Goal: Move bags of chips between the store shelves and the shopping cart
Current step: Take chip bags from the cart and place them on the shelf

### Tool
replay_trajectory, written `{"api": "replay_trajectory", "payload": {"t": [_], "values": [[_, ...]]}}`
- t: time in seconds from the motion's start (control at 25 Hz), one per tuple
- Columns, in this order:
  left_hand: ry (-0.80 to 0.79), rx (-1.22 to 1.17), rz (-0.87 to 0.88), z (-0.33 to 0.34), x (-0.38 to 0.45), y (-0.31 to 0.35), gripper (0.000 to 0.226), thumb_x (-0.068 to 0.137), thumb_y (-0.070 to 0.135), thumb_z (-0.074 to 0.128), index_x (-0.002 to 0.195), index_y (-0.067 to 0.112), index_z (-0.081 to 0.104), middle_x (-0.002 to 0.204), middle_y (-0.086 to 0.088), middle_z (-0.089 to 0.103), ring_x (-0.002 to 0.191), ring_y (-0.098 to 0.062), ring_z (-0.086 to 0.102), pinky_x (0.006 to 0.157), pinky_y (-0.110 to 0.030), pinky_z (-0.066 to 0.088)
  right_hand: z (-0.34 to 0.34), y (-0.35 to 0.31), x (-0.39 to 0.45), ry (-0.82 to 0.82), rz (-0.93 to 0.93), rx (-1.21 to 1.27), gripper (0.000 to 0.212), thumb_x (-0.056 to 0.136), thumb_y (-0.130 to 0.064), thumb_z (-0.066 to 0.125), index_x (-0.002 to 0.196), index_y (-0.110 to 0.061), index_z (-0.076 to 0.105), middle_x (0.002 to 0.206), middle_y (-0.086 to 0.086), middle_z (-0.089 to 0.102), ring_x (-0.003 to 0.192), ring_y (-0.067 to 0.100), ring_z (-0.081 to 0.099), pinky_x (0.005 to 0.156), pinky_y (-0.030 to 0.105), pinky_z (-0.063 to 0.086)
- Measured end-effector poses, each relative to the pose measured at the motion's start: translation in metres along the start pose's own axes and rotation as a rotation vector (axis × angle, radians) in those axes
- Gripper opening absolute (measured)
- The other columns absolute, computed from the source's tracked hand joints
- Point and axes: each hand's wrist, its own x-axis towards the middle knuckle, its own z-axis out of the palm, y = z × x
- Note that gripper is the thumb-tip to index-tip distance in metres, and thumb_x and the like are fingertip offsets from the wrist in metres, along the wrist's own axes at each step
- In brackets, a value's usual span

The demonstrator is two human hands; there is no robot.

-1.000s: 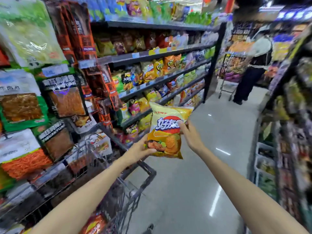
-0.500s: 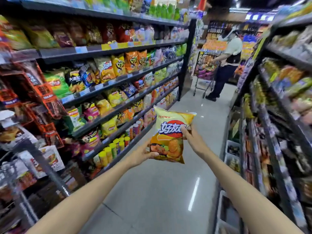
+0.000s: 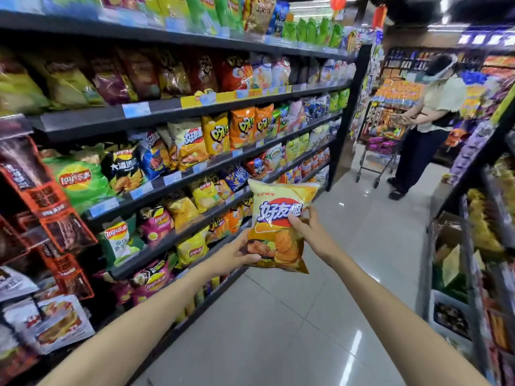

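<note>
I hold a yellow and orange bag of chips (image 3: 278,218) upright in front of me, over the aisle floor. My left hand (image 3: 237,253) grips its lower left corner. My right hand (image 3: 308,228) pinches its right side near the middle, fingers over the blue lettering. The bag hangs just right of the chip shelves (image 3: 167,107), level with the lower rows. No shopping cart of mine shows in this view.
Chip bags fill several shelf rows on the left. Hanging snack packs (image 3: 58,218) stick out at near left. More shelving (image 3: 473,246) lines the right side. A person (image 3: 429,121) stands with a loaded cart (image 3: 381,146) at the aisle's far end.
The view has swung right and forward along the aisle; my cart has dropped out of sight. Both hands keep hold of the bag, now nearer the chip shelves.
</note>
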Motion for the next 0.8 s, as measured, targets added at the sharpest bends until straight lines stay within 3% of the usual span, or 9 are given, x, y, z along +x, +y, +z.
{"api": "replay_trajectory", "payload": {"t": [0.08, 0.2, 0.28, 0.4, 0.52, 0.6, 0.72, 0.8], "values": [[0.006, -0.017, 0.024, -0.027, 0.034, -0.008, 0.076, 0.091, 0.030, 0.071, 0.150, 0.036, 0.023, 0.150, 0.005, 0.045, 0.134, -0.017, 0.050, 0.109, -0.045, 0.043, 0.000, 0.000, 0.047, -0.001, -0.019, 0.021, 0.084, 0.088, -0.056, 0.061, 0.150, -0.034, 0.009, 0.133, -0.006, 0.049, 0.109, 0.011, 0.061, 0.093, 0.032, 0.055], [0.041, -0.007, -0.008, -0.052, 0.073, -0.021, 0.078, 0.090, 0.036, 0.072, 0.149, 0.042, 0.021, 0.152, 0.008, 0.042, 0.136, -0.013, 0.047, 0.110, -0.046, 0.043, 0.004, 0.010, 0.109, -0.021, -0.021, 0.049, 0.083, 0.088, -0.052, 0.063, 0.150, -0.036, 0.010, 0.136, -0.006, 0.048, 0.111, 0.012, 0.059, 0.099, 0.037, 0.052], [0.101, 0.010, -0.024, -0.066, 0.091, -0.034, 0.080, 0.088, 0.043, 0.071, 0.150, 0.037, 0.021, 0.151, 0.007, 0.042, 0.135, -0.011, 0.048, 0.109, -0.044, 0.045, 0.009, 0.016, 0.148, -0.070, -0.016, 0.027, 0.085, 0.086, -0.057, 0.065, 0.148, -0.042, 0.010, 0.137, -0.011, 0.047, 0.118, 0.015, 0.056, 0.105, 0.042, 0.048], [0.190, 0.023, -0.094, -0.100, 0.127, -0.052, 0.080, 0.086, 0.047, 0.071, 0.147, 0.038, 0.021, 0.148, 0.010, 0.044, 0.132, -0.009, 0.050, 0.106, -0.033, 0.047, 0.018, 0.022, 0.229, -0.178, -0.053, -0.043, 0.089, 0.076, -0.076, 0.063, 0.145, -0.053, 0.012, 0.151, -0.011, 0.040, 0.136, 0.020, 0.045, 0.112, 0.049, 0.039], [0.289, 0.013, -0.152, -0.141, 0.163, -0.057, 0.071, 0.094, 0.020, 0.066, 0.141, 0.041, 0.017, 0.137, 0.012, 0.049, 0.116, 0.006, 0.056, 0.093, -0.011, 0.046, 0.031, 0.015, 0.308, -0.272, -0.087, -0.107, 0.101, 0.079, -0.078, 0.056, 0.155, -0.039, 0.003, 0.163, -0.008, 0.017, 0.148, 0.020, 0.022, 0.120, 0.050, 0.025], [0.343, 0.029, -0.157, -0.163, 0.179, -0.060, 0.074, 0.093, 0.027, 0.066, 0.146, 0.037, 0.014, 0.140, 0.006, 0.049, 0.117, 0.002, 0.058, 0.095, -0.017, 0.048, 0.042, 0.000, 0.346, -0.313, -0.094, -0.132, 0.104, 0.082, -0.076, 0.053, 0.157, -0.032, -0.003, 0.165, -0.007, 0.010, 0.150, 0.019, 0.017, 0.121, 0.047, 0.022], [0.476, 0.093, -0.196, -0.191, 0.200, -0.068, 0.094, 0.079, 0.069, 0.066, 0.152, 0.045, 0.010, 0.152, 0.014, 0.038, 0.130, -0.014, 0.050, 0.106, -0.042, 0.045, 0.065, -0.011, 0.411, -0.380, -0.147, -0.167, 0.093, 0.092, -0.062, 0.049, 0.158, -0.025, -0.005, 0.165, -0.004, 0.004, 0.151, 0.021, 0.011, 0.121, 0.044, 0.017], [0.561, 0.083, -0.246, -0.205, 0.206, -0.077, 0.098, 0.076, 0.074, 0.065, 0.152, 0.048, 0.007, 0.155, 0.014, 0.034, 0.135, -0.016, 0.045, 0.109, -0.046, 0.041, 0.084, -0.016, 0.443, -0.424, -0.176, -0.149, 0.089, 0.094, -0.057, 0.049, 0.157, -0.023, -0.004, 0.165, -0.003, 0.003, 0.151, 0.022, 0.010, 0.120, 0.044, 0.017]]}}
